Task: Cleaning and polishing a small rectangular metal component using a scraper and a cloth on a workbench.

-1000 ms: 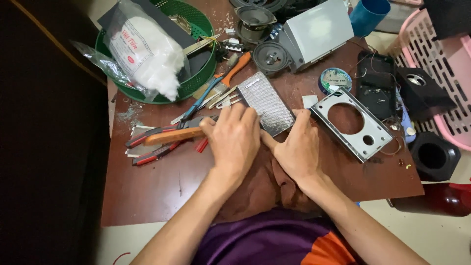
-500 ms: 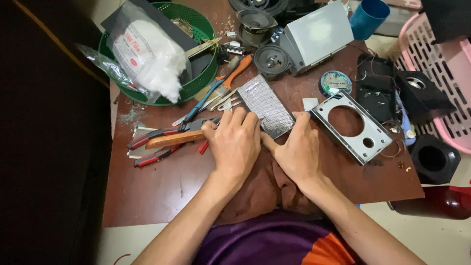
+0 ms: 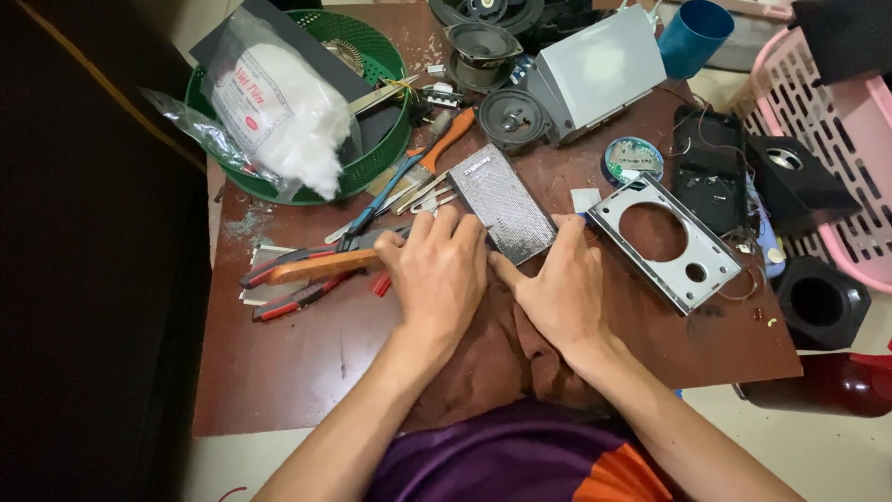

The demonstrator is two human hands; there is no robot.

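A grey mesh speaker grille (image 3: 500, 197) lies slanted on the brown table (image 3: 307, 363). My left hand (image 3: 441, 274) lies palm down with its fingertips on the grille's near left edge. My right hand (image 3: 557, 284) pinches the near right corner between thumb and forefinger. Under both hands a brown cloth (image 3: 497, 358) hangs over the table's front edge. The grille's near end is hidden by my fingers.
Orange-handled pliers (image 3: 311, 268) and a red-handled tool (image 3: 293, 299) lie left of my hands. A green basket (image 3: 386, 153) holds a bag of white stuffing (image 3: 279, 121). To the right lies a grey speaker front frame (image 3: 683, 279), with speaker drivers (image 3: 511, 121), a white box (image 3: 599, 70) and a pink basket (image 3: 841, 200) farther off.
Both hands stay on the grille's near end with almost no movement. Only the view has shifted slightly.
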